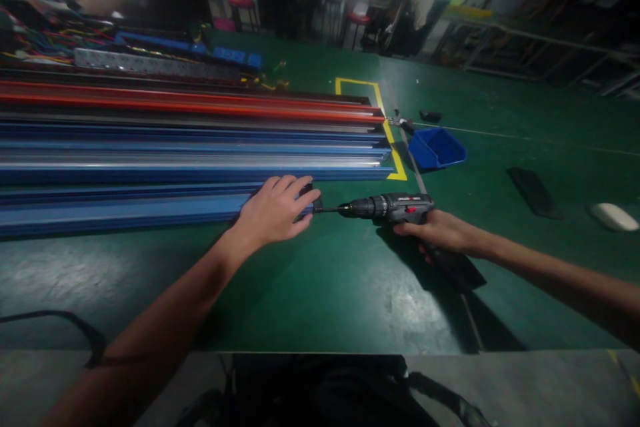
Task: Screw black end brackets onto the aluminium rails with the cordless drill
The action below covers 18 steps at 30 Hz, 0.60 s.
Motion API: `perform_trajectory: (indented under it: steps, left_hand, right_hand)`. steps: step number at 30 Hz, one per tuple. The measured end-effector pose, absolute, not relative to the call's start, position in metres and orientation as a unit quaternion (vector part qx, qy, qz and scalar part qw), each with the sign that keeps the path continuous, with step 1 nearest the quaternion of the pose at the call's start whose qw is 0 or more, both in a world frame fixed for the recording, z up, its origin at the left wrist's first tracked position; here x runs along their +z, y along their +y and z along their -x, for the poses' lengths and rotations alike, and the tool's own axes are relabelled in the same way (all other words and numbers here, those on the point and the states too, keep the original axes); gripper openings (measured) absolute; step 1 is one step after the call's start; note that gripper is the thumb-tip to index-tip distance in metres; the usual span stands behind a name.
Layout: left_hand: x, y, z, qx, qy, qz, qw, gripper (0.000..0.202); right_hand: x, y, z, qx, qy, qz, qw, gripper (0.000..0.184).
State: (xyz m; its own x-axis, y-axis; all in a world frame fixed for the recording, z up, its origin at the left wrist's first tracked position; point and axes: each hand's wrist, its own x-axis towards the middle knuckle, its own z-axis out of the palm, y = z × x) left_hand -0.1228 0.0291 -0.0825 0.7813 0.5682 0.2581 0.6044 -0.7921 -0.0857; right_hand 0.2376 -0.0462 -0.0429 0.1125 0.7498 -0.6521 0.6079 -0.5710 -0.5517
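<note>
My right grip [443, 232] is closed round the handle of a grey-and-black cordless drill with a small red switch [406, 205]. My left grip [275, 208] clasps the right-hand end of a long, straight blue bar, metal by the look of it [135, 209], fingers over the top, thumb on the near side.

Key relation: the bar's long axis runs left to right across my view, and the drill's thin dark bit [331, 209] lies nearly on that same line, pointing left at the bar's end. A small black end piece [317, 204] shows there, partly behind my fingers. Tip touching it or just beside it: can't tell, nor whether it's seated.

Left hand is the nearer one, right on the end. From the right grip, the bar lies off to the left, drill body and bit between; from the left grip, it's directly underneath, running away leftward.

Bar lies on the green worktop [325, 300], just on my side of a row of blue bars [200, 150]. An open blue plastic bin [436, 149] sits beyond the drill.
</note>
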Motion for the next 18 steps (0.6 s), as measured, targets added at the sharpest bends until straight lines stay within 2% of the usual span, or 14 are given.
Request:
perform_trajectory:
  steps: [2, 5, 8, 12, 18]
  left_hand:
    - [-0.0830, 0.0287, 0.1232, -0.111, -0.314, 0.940, 0.076, 0.050]
    - [-0.0840, 0.0287, 0.1245, -0.122, -0.326, 0.936, 0.055, 0.068]
    - [-0.0840, 0.0299, 0.1255, -0.129, -0.353, 0.926, 0.036, 0.081]
    - [-0.0831, 0.0321, 0.1256, -0.126, -0.372, 0.920, 0.015, 0.071]
    - [-0.0822, 0.0357, 0.1275, -0.128, -0.366, 0.922, -0.005, 0.069]
  right_hand:
    - [-0.0462, -0.0447, -0.2420, 0.502, -0.462, 0.727, 0.079, 0.037]
    - [-0.0510, -0.0431, -0.2467, 0.527, -0.483, 0.691, 0.109, 0.034]
    - [-0.0506, -0.0426, -0.2453, 0.497, -0.505, 0.695, 0.119, 0.033]
    - [-0.0483, -0.0429, -0.2420, 0.467, -0.496, 0.726, 0.091, 0.036]
    - [-0.0540, -0.0439, -0.2473, 0.487, -0.504, 0.702, 0.124, 0.035]
